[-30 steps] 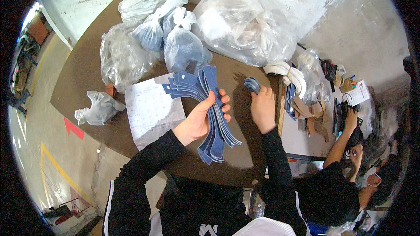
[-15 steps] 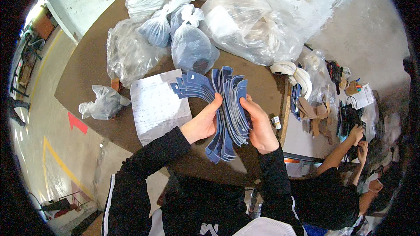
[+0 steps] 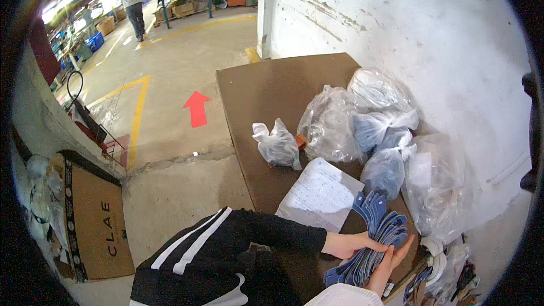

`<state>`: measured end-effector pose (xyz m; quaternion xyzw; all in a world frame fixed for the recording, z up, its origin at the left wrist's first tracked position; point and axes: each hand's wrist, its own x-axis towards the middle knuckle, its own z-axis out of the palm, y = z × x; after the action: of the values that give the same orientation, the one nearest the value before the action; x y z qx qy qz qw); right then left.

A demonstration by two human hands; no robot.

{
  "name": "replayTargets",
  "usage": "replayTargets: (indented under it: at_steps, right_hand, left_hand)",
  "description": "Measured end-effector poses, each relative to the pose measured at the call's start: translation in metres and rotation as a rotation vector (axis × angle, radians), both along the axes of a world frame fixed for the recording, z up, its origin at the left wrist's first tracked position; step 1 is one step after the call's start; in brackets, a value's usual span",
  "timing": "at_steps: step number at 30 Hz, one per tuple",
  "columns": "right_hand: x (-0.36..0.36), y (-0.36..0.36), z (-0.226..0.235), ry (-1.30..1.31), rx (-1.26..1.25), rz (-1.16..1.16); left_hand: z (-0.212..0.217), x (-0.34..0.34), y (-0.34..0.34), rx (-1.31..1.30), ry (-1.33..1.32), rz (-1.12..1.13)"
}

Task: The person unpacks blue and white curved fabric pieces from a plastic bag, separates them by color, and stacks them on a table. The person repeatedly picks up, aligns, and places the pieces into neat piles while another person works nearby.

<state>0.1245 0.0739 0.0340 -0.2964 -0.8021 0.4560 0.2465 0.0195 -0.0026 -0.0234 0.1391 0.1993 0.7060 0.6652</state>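
A thick bundle of curved blue denim pieces (image 3: 365, 258), fanned at both ends, is held above the brown table near its right side. My left hand (image 3: 350, 243) grips the bundle from the left, thumb across its top. On the right, my right hand (image 3: 391, 265) presses against the bundle, its fingers stretched along the edge and its thumb on the denim. A handwritten paper sheet (image 3: 323, 192) lies just beyond my left hand. Next to the bundle's far end sits a tied plastic bag of dark pieces (image 3: 384, 173).
Several plastic bags (image 3: 331, 127) crowd the brown table (image 3: 260, 88) along the white wall. A small knotted bag (image 3: 277, 147) stands near its left edge. A cardboard box (image 3: 99, 221) is on the floor at left. Far off, a person (image 3: 133, 8) is on the walkway.
The view has swung left, so the table and my hands now appear lower right. My hands have come closer together on the denim bundle, which stays held. The co-worker is out of view.
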Motion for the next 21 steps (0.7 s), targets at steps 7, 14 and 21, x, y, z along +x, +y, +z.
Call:
replayTargets:
  at_steps: [7,14,21]
  right_hand:
    - [0.012,0.045,-0.033,-0.003,0.105,0.041]
    - [0.007,0.02,0.001,0.04,0.169,-0.049]
    - [0.008,0.018,-0.001,0.094,0.366,-0.089]
  left_hand:
    - [0.014,-0.001,-0.003,-0.056,-0.025,0.111]
    - [0.003,-0.008,0.003,-0.036,-0.005,0.085]
    - [0.008,-0.005,0.0,-0.083,0.044,0.184]
